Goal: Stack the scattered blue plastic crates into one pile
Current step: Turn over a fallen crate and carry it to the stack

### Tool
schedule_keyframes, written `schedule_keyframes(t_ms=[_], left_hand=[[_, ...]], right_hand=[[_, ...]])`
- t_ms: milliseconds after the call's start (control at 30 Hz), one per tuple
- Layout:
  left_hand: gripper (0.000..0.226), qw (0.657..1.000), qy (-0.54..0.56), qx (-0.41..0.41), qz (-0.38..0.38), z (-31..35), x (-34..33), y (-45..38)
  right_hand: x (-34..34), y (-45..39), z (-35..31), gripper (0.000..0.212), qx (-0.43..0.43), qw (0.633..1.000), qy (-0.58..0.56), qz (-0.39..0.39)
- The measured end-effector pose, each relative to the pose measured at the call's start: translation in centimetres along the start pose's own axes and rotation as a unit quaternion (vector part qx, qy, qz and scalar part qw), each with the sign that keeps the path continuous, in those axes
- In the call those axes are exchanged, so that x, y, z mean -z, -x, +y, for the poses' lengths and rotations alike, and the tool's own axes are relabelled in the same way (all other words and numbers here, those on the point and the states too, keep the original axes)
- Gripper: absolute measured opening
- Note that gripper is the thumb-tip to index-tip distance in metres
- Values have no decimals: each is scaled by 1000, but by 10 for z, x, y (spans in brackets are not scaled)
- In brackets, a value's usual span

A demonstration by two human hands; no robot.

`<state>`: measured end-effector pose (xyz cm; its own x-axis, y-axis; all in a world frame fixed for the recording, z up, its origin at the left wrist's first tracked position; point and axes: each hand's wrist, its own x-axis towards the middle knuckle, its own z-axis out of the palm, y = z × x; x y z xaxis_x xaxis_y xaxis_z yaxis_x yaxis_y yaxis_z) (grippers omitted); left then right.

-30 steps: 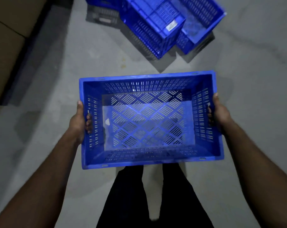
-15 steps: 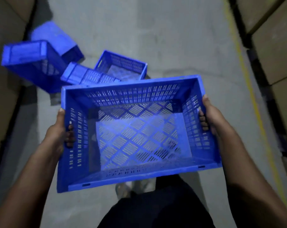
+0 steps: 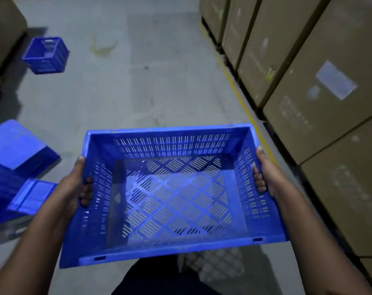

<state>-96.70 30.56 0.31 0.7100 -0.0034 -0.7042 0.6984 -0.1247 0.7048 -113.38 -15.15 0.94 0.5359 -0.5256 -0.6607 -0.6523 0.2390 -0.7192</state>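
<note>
I carry an empty blue plastic crate (image 3: 172, 188) with slotted walls and a lattice floor, held level in front of me above the floor. My left hand (image 3: 76, 186) grips its left side handle, fingers through the slot. My right hand (image 3: 266, 175) grips the right side handle the same way. Several other blue crates (image 3: 16, 150) lie tumbled at the left edge, partly cut off. Far away at the upper left, one upright blue crate (image 3: 45, 55) stands alone on the floor.
Tall brown cardboard boxes (image 3: 308, 81) line the right side behind a yellow floor line (image 3: 240, 96). More cardboard (image 3: 4, 24) stands at the upper left. Grey concrete floor (image 3: 138, 81) runs ahead between them. My dark trousers show below the crate.
The view has swung to the right: the tumbled crates slid from ahead to the left edge, the boxes on the right came closer, and a distant crate appeared. Both hands kept their grip.
</note>
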Motion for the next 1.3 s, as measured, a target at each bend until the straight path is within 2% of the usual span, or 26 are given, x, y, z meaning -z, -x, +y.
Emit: schedule_keyframes(t_ms=[233,333,600,733,833,1000,1167,1300], left_hand=[[68,998,1,45,-37,120,-72,-151],[68,998,-9,63,-27,181,-98,-204],[67,998,-29,45,-40,347,-147,-330],[67,997,-15,55,-48,423,-173,-423],[63,999,-11,47,-21,477,-188,-490],[55,995,85,48,-15,573,-190,-569],[54,984,165,61,30,657,-151,-654],[53,975,208,65,49,712,-104,-748]], right_hand=[[-23,-148,-117,69,-40,999,-2,-19],[-41,-206,-178,71,-45,999,11,-13],[-77,-353,-347,76,-49,995,3,-91],[-113,-459,-432,74,-43,993,-4,-113],[-151,-544,-503,72,-32,991,11,-132],[-231,-650,-636,64,-26,984,24,-177],[-354,-740,-775,61,-43,969,72,-231],[-477,-812,-855,61,-25,958,123,-258]])
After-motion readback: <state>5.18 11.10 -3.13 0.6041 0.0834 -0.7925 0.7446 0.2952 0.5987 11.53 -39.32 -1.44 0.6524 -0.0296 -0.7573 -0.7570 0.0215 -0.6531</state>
